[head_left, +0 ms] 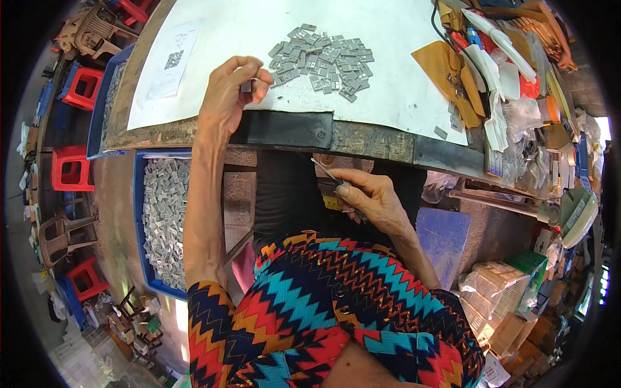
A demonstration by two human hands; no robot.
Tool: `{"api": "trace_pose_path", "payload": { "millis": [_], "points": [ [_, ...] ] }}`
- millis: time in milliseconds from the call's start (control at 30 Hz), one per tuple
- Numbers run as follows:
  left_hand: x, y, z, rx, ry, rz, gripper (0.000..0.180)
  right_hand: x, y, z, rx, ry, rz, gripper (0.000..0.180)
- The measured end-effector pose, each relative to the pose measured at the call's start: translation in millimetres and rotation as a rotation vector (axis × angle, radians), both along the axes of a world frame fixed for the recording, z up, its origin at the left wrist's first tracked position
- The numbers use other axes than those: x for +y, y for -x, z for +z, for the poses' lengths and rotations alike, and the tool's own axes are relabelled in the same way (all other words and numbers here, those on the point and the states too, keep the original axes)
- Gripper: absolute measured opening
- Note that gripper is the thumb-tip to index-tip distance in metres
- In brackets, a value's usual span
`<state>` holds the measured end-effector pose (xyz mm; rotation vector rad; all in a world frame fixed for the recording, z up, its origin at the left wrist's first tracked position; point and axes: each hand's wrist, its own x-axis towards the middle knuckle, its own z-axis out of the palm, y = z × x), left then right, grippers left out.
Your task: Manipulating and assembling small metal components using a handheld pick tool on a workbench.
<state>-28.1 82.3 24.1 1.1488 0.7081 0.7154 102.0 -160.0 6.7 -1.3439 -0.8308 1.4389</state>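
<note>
Over the near edge of the white-covered table [213,39] is my left hand [226,94], its fingers curled in a pinch round a small grey rectangular piece [246,86]. Just to its right, several similar flat grey pieces lie in a loose pile [323,58] on the white sheet. My right hand [375,199] is lower, in front of the table edge and above my lap. It is closed round a slim metal tool [325,171] whose thin end points up and left; the handle is mostly hidden by the fingers.
A blue bin [140,226] full of grey pieces stands at my left, below the table. A printed paper [171,61] lies at the table's left. Brown wrapping [453,77], cables and plastic clutter its right side, with a lamp [577,216] beyond. Red stools [71,168] stand farther left.
</note>
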Motion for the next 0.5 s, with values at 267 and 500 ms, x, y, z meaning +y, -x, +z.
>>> {"api": "trace_pose_path", "payload": {
  "millis": [267,500],
  "points": [
    [20,-36,-29,0.712,-0.827,0.004,0.019,-3,2,-9,-0.042,0.043,0.028,0.032],
    [4,-49,-32,1.149,-1.053,0.023,0.019,-4,0,-11,-0.050,0.052,0.011,0.032]
  ]
}}
